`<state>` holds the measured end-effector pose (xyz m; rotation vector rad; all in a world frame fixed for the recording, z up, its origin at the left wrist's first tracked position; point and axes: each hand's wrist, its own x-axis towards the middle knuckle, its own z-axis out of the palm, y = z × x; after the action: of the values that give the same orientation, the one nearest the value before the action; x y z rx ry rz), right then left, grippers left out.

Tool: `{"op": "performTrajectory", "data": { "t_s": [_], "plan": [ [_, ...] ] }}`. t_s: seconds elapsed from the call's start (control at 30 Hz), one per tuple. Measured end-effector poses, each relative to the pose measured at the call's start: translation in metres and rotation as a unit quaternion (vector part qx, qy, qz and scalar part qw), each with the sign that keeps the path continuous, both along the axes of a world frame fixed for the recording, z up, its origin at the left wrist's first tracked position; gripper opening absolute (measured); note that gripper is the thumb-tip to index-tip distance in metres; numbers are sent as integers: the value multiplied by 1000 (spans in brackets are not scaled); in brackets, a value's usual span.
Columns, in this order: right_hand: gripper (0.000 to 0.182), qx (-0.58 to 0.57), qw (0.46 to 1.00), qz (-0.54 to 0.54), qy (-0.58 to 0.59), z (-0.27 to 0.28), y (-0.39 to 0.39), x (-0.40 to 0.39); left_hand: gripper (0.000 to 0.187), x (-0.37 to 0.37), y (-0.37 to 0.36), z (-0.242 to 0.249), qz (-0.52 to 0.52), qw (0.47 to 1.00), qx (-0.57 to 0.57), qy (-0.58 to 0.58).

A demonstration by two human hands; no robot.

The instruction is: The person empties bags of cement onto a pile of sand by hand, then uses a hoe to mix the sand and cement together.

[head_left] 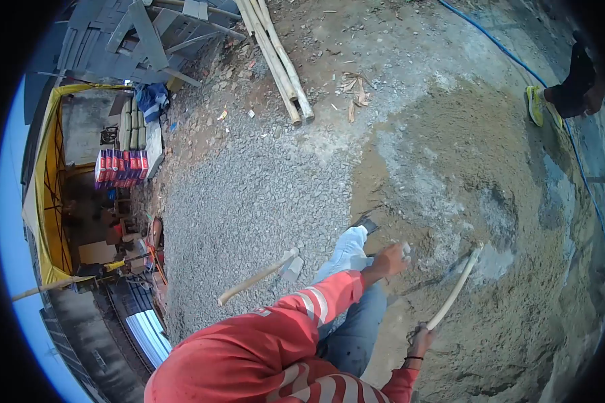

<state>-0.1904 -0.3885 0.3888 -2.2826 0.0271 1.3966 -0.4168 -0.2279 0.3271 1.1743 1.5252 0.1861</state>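
Observation:
My right hand (421, 340), with a dark band at the wrist, is wrapped round a pale wooden tool handle (456, 287). The handle's far end reaches onto the sandy, grey-streaked pile, and I cannot make out a tool head there. My left hand (387, 260) is closed in front of my knee, with a small whitish thing (405, 251) at its fingers, too small to name. Both arms wear red sleeves with pale stripes. Beside my leg, a second wooden-handled tool (257, 276) with a grey metal head (292, 268) lies on the gravel (249, 201).
Sand mixed with grey powder (450, 148) spreads to the right. Bamboo poles (275, 57) lie beyond the gravel. A blue hose (517, 60) runs along the right. Another person's yellow shoe (535, 106) stands near it. Stacked bags (121, 166) sit under a yellow-framed shelter at left.

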Motion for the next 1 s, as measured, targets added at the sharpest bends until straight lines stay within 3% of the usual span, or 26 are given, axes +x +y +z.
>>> {"op": "performTrajectory", "data": {
  "t_s": [0.1,0.17,0.2,0.23,0.27,0.3,0.37,0.43,0.5,0.53,0.63,0.67,0.7,0.73,0.77,0.87,0.9,0.93,1.0],
  "plan": [
    [11,-31,998,60,4,-13,5,21,34,-77,-56,-13,117,986,-1,116],
    [10,-52,995,90,10,-17,12,31,29,-128,-78,16,230,960,-72,141],
    [10,-72,995,75,13,-17,21,30,27,-143,-107,-3,284,930,-51,229],
    [13,-108,989,105,8,0,38,15,29,-162,-151,-56,339,915,-17,217],
    [13,-113,984,138,1,2,47,12,29,-185,-157,-18,406,894,-23,189],
    [14,-116,986,116,20,4,53,7,35,-200,-191,-42,427,876,-9,223],
    [16,-125,986,111,28,1,58,5,35,-236,-240,-51,402,874,-40,269],
    [15,-173,977,121,16,-9,60,20,40,-273,-268,-25,362,862,-128,330],
    [15,-187,972,143,9,-4,64,31,45,-314,-305,-16,261,842,-122,456],
    [16,-189,971,147,22,-4,64,29,59,-339,-326,-19,224,837,-176,467],
    [14,-213,969,122,41,-9,74,36,61,-405,-413,-41,86,780,-217,580],
    [13,-224,967,100,64,-4,68,42,57,-427,-433,-37,84,781,-287,549],
    [11,-214,971,103,39,-6,64,46,51,-444,-441,-31,65,779,-426,455],
    [8,-201,974,98,13,-6,63,44,44,-459,-465,-40,101,804,-427,402],
    [7,-181,979,95,14,-7,58,45,44,-470,-463,-39,25,815,-462,348],
    [4,-162,977,141,13,-17,45,59,41,-468,-471,-55,67,852,-405,326],
    [4,-144,983,109,16,-20,40,59,39,-458,-435,-43,87,836,-402,363],
    [4,-136,984,115,5,-20,36,57,40,-459,-429,-48,71,857,-375,346],
    [4,-110,990,89,3,-19,36,39,43,-467,-407,-58,87,850,-400,333]
  ]
}}
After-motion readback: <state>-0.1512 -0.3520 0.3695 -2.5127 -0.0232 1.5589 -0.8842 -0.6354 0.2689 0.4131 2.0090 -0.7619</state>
